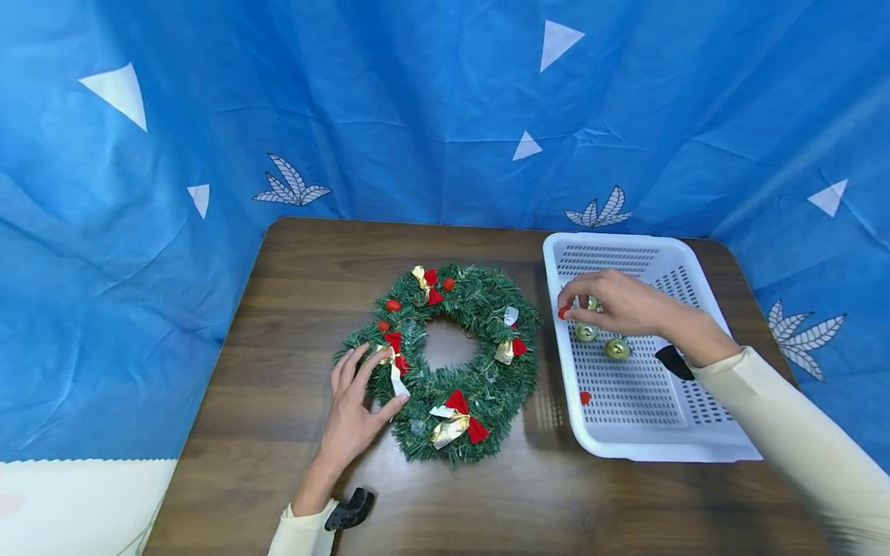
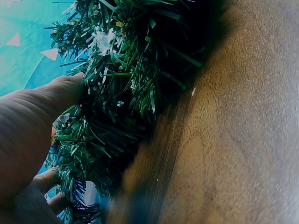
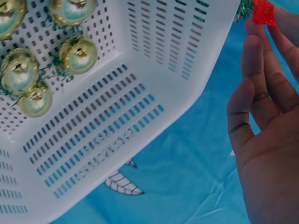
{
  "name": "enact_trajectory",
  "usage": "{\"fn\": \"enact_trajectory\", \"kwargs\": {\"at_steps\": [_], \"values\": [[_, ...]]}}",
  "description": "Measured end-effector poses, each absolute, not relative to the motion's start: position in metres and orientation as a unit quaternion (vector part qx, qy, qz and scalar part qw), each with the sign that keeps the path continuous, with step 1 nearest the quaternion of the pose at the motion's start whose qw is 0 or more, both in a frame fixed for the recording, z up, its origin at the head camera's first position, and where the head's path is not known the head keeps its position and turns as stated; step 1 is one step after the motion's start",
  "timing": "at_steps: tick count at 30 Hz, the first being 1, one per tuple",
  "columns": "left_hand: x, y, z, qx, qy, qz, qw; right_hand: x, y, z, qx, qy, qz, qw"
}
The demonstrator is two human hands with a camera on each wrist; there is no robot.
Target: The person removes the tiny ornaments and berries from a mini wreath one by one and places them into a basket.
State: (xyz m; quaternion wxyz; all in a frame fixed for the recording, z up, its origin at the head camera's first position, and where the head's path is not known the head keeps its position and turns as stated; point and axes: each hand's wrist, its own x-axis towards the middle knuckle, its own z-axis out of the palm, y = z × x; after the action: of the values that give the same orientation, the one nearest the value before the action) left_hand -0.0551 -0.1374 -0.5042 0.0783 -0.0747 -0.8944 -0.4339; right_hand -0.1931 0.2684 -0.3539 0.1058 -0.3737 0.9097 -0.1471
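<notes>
A green artificial wreath (image 1: pixel 511 394) with red-and-gold bows (image 1: pixel 455 421) and small red berries (image 1: pixel 393 306) lies on the table. My left hand (image 1: pixel 354 417) rests on its left side with the fingers spread, touching it beside a bow; in the left wrist view the thumb (image 2: pixel 65 93) presses against the needles. Over the left rim of a white basket (image 1: pixel 572 421), my right hand (image 1: pixel 615 303) pinches a bumpy red berry (image 3: pixel 264 12) between thumb and fingertips.
Several gold ball ornaments (image 1: pixel 617 349) lie in the basket, which stands right of the wreath. Another red berry (image 1: pixel 585 398) is near its left wall. Blue cloth (image 1: pixel 417 116) hangs behind the brown wooden table (image 1: pixel 278 309).
</notes>
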Motion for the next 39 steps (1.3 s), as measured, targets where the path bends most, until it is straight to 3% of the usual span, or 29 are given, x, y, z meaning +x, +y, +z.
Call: {"fn": "enact_trajectory", "kwargs": {"at_steps": [10, 30, 39], "values": [[-0.054, -0.138, -0.503, -0.071, -0.895, -0.434, 0.077, -0.185, 0.288, -0.353, -0.325, 0.923, -0.147, 0.146], [-0.055, -0.139, -0.503, -0.075, -0.894, -0.435, 0.076, -0.165, 0.310, -0.402, -0.307, 0.905, -0.150, 0.252], [-0.056, -0.138, -0.504, -0.078, -0.894, -0.434, 0.075, -0.161, 0.313, -0.396, -0.284, 0.921, -0.137, 0.228]]}}
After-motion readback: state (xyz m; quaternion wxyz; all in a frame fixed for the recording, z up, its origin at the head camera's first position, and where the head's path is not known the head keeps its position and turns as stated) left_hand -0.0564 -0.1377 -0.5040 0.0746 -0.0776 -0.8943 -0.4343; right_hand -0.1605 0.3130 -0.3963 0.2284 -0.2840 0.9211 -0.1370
